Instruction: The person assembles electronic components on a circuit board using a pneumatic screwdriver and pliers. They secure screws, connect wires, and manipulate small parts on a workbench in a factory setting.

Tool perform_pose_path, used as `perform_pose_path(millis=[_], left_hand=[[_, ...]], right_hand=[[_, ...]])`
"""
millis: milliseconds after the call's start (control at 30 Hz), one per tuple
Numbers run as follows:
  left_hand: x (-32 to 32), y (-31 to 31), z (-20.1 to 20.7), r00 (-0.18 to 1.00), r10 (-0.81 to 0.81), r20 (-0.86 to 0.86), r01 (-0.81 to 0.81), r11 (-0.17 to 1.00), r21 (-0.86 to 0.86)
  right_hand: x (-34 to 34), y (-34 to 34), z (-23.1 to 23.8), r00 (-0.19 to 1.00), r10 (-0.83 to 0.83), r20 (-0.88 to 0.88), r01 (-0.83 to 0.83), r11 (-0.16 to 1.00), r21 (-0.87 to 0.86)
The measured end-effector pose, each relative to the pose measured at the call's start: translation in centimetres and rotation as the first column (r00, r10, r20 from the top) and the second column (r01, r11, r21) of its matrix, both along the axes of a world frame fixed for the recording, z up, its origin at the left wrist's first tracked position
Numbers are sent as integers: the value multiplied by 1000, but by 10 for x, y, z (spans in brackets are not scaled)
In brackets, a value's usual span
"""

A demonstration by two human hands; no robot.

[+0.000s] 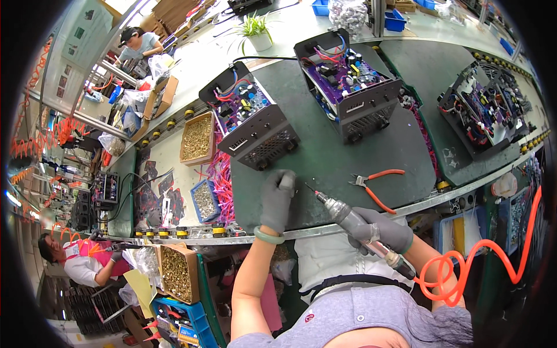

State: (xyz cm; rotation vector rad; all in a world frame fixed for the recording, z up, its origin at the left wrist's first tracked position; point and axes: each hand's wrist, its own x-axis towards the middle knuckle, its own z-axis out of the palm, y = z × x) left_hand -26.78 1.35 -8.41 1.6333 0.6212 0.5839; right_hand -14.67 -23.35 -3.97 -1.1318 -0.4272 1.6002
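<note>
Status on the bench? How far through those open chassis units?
Done: nothing visibly closed; all three units sit on the mat with boards and wiring exposed. In hand: right hand holds the air screwdriver, left hand rests on the mat, fingers curled. Left: all three units are without covers; pliers lie idle.

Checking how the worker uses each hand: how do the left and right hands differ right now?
The left hand lies on the green mat, fingers curled, no tool visible in it; the right hand is off the mat's edge, wrapped around a pneumatic screwdriver. The left wrist wears a pale green bangle; the right shows none. Both wear grey gloves.
</note>
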Motion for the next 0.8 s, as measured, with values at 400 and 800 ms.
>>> perform_pose_path(millis=[400, 800], left_hand=[[35, -36, 46, 966, -249, 65, 237, 764, -601], [71, -56, 72, 937, -333, -105, 246, 843, -479]], right_hand=[[9, -25, 20, 997, -46, 61, 45, 999, 20], [40, -54, 32, 992, -81, -97, 75, 995, -58]])
